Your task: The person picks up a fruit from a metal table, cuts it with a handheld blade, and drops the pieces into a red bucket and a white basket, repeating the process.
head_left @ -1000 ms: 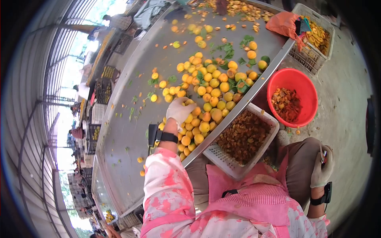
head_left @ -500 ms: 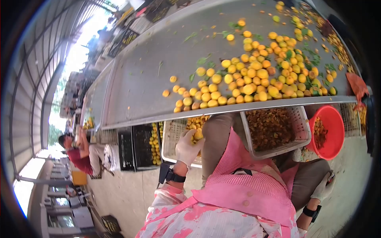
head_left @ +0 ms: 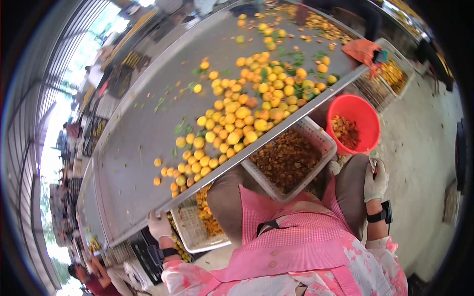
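Note:
Apricots (head_left: pixel 229 118) lie heaped with a few green leaves on the grey metal sorting table (head_left: pixel 128 163). At the table's front rim, my gloved left hand (head_left: pixel 160 227) has its fingers curled over the edge. Below and beside it is a white crate (head_left: pixel 190 229) of orange fruit pieces. My gloved right hand (head_left: pixel 376 185), resting by my right knee, is closed around a small red-handled cutting tool (head_left: pixel 374 166) with thin metal tips pointing up. Its lower part is hidden in the palm.
Between my knees and the table stands a light crate (head_left: pixel 323 140) of brown pits or scraps. A red bucket (head_left: pixel 363 108) with orange pieces is at its right. An orange cloth (head_left: pixel 363 51) hangs over the table corner. A seated person (head_left: pixel 96 281) is at lower left.
My left hand has left the white crate, where it held fruit, and moved to the table rim. My right hand has come up beside the knee. The view has turned rightward.

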`<state>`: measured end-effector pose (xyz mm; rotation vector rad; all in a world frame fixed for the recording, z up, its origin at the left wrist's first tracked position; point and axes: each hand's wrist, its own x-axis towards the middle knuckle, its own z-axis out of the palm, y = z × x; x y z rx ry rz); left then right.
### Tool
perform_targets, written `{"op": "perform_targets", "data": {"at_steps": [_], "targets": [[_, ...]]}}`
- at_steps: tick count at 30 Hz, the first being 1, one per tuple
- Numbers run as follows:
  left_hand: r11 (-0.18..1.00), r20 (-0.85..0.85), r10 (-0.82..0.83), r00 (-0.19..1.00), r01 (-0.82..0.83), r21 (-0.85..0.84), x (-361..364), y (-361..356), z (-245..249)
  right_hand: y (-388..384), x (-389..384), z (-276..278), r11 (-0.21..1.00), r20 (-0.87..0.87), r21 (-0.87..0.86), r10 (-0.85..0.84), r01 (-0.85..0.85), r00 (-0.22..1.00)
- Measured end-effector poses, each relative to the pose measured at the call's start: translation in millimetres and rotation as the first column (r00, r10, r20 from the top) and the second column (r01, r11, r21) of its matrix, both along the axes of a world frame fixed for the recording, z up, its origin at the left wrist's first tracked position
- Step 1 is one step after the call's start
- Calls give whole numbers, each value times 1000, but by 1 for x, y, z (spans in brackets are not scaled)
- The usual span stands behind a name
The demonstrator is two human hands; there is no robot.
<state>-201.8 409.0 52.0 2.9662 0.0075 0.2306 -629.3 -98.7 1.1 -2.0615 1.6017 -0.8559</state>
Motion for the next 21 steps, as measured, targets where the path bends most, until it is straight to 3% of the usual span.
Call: {"op": "perform_targets", "data": {"at_steps": [2,5,7,10,13,15,18,21], "targets": [[921,95,-237,967,255,-295,0,-82,6,2,-4,1,1000,-15,-23,-7,7,1000],[675,205,-630,749,659,-331,-7,-202,12,-1,-12,8,999,33,-40,3,-1,999],[537,175,-766,619,765,-355,-18,-282,18,0,-18,11,997,92,68,-50,44,995],[423,45,-872,487,798,-429,-21,-378,9,-1,-34,5,998,104,20,-66,64,992],[471,-91,-876,474,800,-371,-15,-448,-7,-3,-52,-3,997,141,27,-78,75,987],[579,-343,-796,498,791,-197,-5,-479,-19,-6,-63,-7,997,176,33,-68,64,982],[643,-440,-694,570,765,-22,-5,-502,-26,-7,-72,-13,991,220,70,-129,116,967],[642,-503,-672,544,767,-28,7,-508,-29,-13,-76,-18,992,220,81,-112,96,969]]}}
